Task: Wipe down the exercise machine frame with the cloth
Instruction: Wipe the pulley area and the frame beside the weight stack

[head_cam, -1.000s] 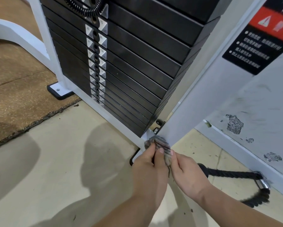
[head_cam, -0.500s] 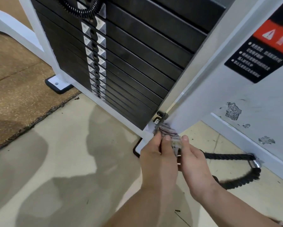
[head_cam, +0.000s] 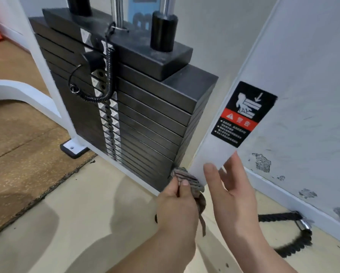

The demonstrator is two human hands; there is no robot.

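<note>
A white upright post of the machine frame [head_cam: 224, 123] rises at the right of the black weight stack [head_cam: 145, 119]. My left hand [head_cam: 175, 207] pinches a striped grey-brown cloth [head_cam: 186, 179] and holds it against the post's left edge, low down beside the stack. My right hand [head_cam: 232, 194] is off the cloth, fingers spread and straight, with its fingertips over the post's front face just below a black and red warning label [head_cam: 244, 115].
A coiled black cord with the selector pin [head_cam: 108, 75] hangs on the stack. A black rope handle [head_cam: 289, 235] lies on the floor at the right by the white wall skirting. A brown mat [head_cam: 23, 146] lies to the left, with a white frame foot [head_cam: 72, 148] on it.
My view has tilted up, showing the stack's top. The cloth has slid up the post in my left hand. My right hand has let go of the cloth and opened.
</note>
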